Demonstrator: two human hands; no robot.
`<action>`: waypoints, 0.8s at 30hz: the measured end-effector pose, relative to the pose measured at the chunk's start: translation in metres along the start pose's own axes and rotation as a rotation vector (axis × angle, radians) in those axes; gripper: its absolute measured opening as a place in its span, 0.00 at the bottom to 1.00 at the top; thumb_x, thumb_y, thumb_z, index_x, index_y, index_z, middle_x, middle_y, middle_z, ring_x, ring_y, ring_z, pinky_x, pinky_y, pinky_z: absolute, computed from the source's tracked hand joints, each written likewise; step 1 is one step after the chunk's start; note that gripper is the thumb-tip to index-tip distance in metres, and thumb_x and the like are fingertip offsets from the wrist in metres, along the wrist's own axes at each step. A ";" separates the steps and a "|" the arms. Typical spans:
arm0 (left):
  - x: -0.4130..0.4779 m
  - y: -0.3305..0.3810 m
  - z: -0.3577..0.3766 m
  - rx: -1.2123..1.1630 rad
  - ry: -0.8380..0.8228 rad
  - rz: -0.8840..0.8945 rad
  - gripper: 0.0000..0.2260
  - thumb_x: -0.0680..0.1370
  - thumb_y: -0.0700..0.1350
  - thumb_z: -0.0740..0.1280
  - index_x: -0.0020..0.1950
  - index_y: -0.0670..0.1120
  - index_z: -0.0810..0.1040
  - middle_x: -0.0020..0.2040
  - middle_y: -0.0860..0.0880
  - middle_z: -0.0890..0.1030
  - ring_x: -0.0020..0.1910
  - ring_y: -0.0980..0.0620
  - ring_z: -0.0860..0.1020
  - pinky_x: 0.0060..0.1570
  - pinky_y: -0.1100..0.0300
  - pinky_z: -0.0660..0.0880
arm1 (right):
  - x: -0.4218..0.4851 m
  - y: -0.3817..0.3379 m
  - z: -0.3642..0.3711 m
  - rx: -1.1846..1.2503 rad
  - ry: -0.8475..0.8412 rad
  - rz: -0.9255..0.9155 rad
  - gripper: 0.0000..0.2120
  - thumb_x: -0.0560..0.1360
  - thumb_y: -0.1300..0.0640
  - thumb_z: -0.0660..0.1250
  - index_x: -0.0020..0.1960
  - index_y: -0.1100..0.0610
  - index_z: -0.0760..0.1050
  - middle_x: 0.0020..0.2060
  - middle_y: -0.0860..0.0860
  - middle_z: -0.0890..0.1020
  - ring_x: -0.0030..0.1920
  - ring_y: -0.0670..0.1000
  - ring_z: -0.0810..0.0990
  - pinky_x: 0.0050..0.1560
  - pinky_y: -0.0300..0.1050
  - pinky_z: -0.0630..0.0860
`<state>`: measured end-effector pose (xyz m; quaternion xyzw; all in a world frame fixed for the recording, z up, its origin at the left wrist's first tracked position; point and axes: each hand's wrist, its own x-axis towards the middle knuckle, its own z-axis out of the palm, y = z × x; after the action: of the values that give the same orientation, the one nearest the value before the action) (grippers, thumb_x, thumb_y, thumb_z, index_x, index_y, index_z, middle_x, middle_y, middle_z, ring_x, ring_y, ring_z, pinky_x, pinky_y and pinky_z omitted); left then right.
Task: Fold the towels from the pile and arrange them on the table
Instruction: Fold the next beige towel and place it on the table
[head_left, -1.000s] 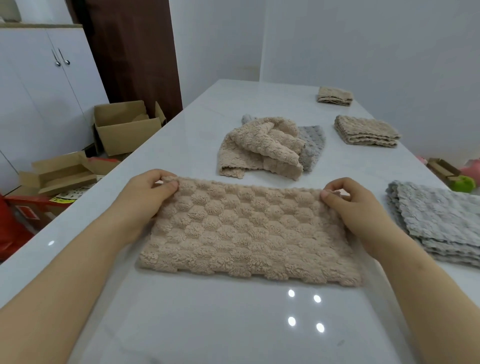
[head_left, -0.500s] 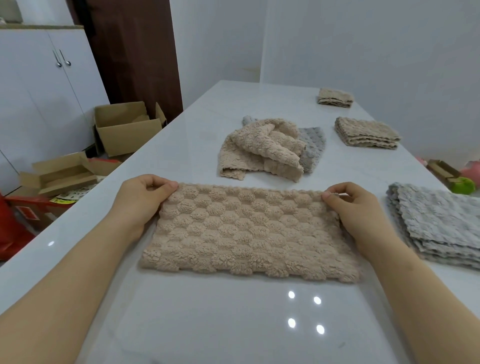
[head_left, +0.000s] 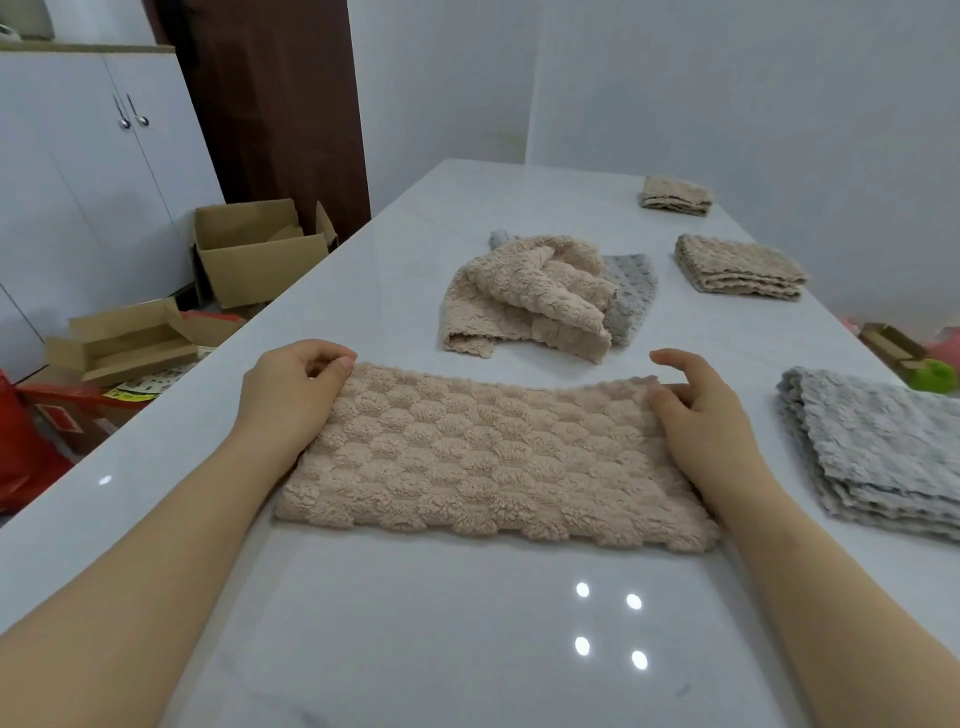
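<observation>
A: Where's the towel (head_left: 493, 457)?
B: Flat on desk (head_left: 415, 649), long axis left–right; left hand (head_left: 291, 389) pinches far-left corner, right hand (head_left: 701, 415) rests loosely open on far-right corner.
A: Counts?
B: One pile (head_left: 530, 296); two beige stacks (head_left: 740, 267); one grey stack (head_left: 878, 447).

The right edge cut off my view of the grey stack (head_left: 878, 441) and of a small green thing (head_left: 935, 375) I could not identify. The beige pile (head_left: 530, 296) hid most of a grey towel (head_left: 631, 291). My right hand (head_left: 701, 421) covered the flat towel's (head_left: 493, 457) right end. Whether my left hand (head_left: 291, 395) pinched its corner, I couldn't tell.
</observation>
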<state>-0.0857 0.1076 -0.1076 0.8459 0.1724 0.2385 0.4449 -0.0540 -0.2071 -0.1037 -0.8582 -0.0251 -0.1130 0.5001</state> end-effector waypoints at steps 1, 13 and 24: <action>0.001 -0.001 -0.001 -0.011 -0.015 -0.017 0.06 0.77 0.44 0.64 0.44 0.53 0.81 0.40 0.58 0.79 0.41 0.59 0.75 0.45 0.60 0.68 | 0.000 0.000 -0.001 -0.005 -0.043 0.007 0.14 0.77 0.56 0.60 0.59 0.41 0.68 0.41 0.45 0.80 0.28 0.41 0.74 0.27 0.35 0.68; -0.016 0.018 -0.005 0.270 0.013 0.201 0.16 0.78 0.37 0.58 0.63 0.47 0.74 0.63 0.45 0.75 0.56 0.46 0.75 0.58 0.59 0.69 | -0.004 -0.009 0.001 -0.332 -0.117 -0.135 0.24 0.79 0.57 0.55 0.72 0.44 0.55 0.33 0.47 0.74 0.31 0.48 0.73 0.31 0.42 0.67; -0.070 0.031 0.037 0.815 -0.655 0.571 0.32 0.72 0.69 0.40 0.74 0.60 0.41 0.76 0.58 0.42 0.75 0.56 0.39 0.71 0.50 0.37 | -0.002 -0.019 -0.012 -0.332 -0.332 -0.005 0.29 0.71 0.60 0.60 0.65 0.36 0.60 0.39 0.48 0.78 0.35 0.49 0.77 0.38 0.45 0.74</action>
<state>-0.1211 0.0307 -0.1171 0.9908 -0.1307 -0.0100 0.0327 -0.0612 -0.2077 -0.0827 -0.9355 -0.0903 0.0258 0.3407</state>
